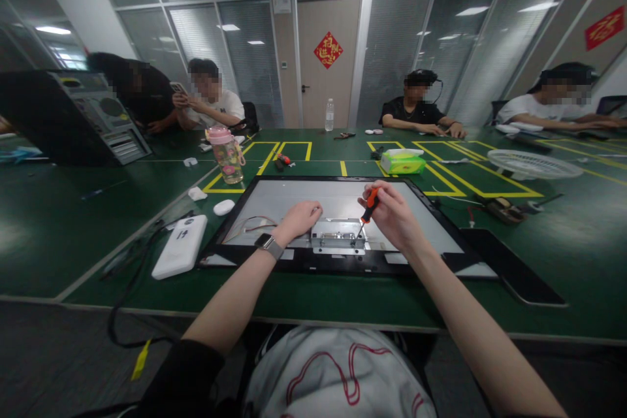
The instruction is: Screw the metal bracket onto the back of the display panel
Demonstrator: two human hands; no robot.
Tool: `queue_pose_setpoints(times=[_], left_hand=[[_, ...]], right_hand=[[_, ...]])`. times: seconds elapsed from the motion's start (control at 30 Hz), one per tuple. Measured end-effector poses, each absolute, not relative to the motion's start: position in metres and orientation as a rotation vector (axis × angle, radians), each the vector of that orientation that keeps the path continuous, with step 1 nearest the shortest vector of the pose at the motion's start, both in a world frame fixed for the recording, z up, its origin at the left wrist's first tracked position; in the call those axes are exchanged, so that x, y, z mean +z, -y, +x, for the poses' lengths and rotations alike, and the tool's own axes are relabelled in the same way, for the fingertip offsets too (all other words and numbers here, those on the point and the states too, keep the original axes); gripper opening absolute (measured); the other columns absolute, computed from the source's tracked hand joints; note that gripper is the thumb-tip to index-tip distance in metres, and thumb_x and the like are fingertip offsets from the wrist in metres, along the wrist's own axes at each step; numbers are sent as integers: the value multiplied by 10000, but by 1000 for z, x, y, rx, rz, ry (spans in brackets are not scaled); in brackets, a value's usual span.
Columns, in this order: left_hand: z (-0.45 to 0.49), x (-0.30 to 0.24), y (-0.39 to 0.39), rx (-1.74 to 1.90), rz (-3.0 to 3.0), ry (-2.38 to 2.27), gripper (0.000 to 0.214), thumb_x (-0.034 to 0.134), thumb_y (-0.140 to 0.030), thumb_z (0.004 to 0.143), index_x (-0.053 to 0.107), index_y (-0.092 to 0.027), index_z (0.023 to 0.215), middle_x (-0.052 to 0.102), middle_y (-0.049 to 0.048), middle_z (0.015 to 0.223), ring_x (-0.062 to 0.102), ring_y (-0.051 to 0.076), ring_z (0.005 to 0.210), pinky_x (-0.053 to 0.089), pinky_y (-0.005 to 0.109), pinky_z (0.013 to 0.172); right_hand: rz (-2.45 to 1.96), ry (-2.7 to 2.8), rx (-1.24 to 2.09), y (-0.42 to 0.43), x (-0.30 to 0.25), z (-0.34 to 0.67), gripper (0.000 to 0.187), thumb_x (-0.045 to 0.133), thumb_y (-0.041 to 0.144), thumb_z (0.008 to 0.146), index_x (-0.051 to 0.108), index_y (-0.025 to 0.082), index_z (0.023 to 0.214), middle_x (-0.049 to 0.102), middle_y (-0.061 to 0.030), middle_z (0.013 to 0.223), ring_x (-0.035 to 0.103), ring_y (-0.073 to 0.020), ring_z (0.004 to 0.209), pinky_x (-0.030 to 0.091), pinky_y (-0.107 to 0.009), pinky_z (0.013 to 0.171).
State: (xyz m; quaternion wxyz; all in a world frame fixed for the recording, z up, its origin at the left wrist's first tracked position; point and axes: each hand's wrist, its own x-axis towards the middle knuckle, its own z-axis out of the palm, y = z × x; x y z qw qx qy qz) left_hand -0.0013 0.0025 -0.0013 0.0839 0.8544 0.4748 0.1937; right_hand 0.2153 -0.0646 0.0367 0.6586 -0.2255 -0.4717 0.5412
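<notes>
My right hand [396,212] is closed around the handle of an orange and black screwdriver [371,204]. Its thin shaft slants down to the right part of a silver metal bracket [337,241]. This bracket sits at the near edge of a large flat display panel [267,199], which has a grey back and a black frame. My left hand [300,221], with a watch on the wrist, has its fingers curled together against the bracket's upper left end. Its thumb is mostly hidden. Thin wires [249,227] lie on the panel left of that hand.
Left of the panel lie a white power bank [180,247] and a white oval case [224,208]. Behind stand a pink-lidded bottle [228,160] and a green tissue pack [403,161]. A dark phone-like slab [514,266] lies at right. A computer tower [93,114] stands far left. Several people sit opposite.
</notes>
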Motion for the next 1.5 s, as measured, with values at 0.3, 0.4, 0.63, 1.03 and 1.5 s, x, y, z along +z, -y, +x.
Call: queue_pose_setpoints(times=[0.3, 0.4, 0.63, 1.03, 1.5], left_hand=[[-2, -7, -8, 578, 2580, -1406, 293, 398, -271, 930, 671, -172, 968, 693, 80, 999, 623, 210, 938, 474, 304, 862], [-3, -8, -9, 574, 2585, -1400, 300, 393, -276, 934, 669, -167, 967, 693, 81, 986, 623, 205, 925, 472, 299, 859], [-2, -8, -9, 579, 2586, -1403, 303, 389, -269, 931, 669, -162, 974, 693, 86, 988, 620, 218, 928, 471, 316, 855], [-2, -8, -9, 580, 2574, -1424, 301, 397, -272, 931, 673, -168, 990, 700, 83, 994, 628, 215, 924, 474, 306, 854], [-2, -6, -7, 576, 2575, -1414, 287, 403, -248, 925, 673, -169, 978, 699, 82, 991, 624, 211, 928, 468, 306, 863]], right_hand=[[-509, 1080, 1293, 65, 38, 215, 253, 701, 408, 771, 678, 291, 994, 651, 6, 844, 600, -140, 772, 508, -328, 849], [-481, 1068, 1315, 65, 39, 214, 234, 693, 397, 779, 684, 271, 976, 646, 6, 835, 599, -132, 754, 510, -316, 834], [-481, 1055, 1333, 67, 42, 215, 194, 721, 382, 746, 664, 265, 889, 639, 9, 854, 601, -133, 767, 495, -326, 861], [-519, 1079, 1269, 63, 38, 216, 232, 722, 441, 747, 664, 276, 899, 630, 15, 802, 600, -132, 747, 512, -320, 835], [-533, 1081, 1254, 65, 40, 215, 238, 746, 445, 713, 644, 263, 825, 622, 7, 819, 596, -148, 761, 503, -326, 831]])
